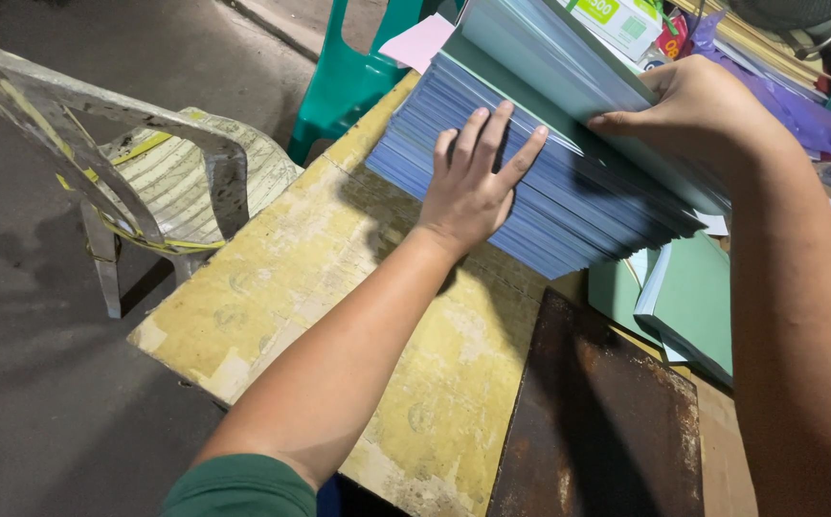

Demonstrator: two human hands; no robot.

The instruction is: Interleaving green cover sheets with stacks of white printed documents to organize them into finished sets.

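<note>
Hands work a thick slanted stack of pale blue and green card sheets (569, 182) in the head view. The left hand (473, 182) lies flat on the fanned blue edges of the stack, fingers spread and straight, pressing rather than gripping. The right hand (693, 110) is clamped over the upper edge of the stack, thumb on the near face and fingers curled behind, tipping the top sheets back. The two hands are apart, the right one higher and farther out than the left.

The stack rests on a worn yellow paper-covered bench (339, 287), which stretches back from under the left hand along the forearm. A rusty brown metal plate (597, 421) lies on the bench between the two forearms. Below the right wrist lie a few loose green card sheets (693, 297). Beyond the left hand's fingertips stands a green plastic chair (348, 77), with a pink sheet of paper (420, 43) just beside it. Well off to the left of the left arm stands a dirty white plastic chair (157, 182) on the grey floor (33, 383). Past the right hand lies a crumpled purple plastic bag (798, 105).
</note>
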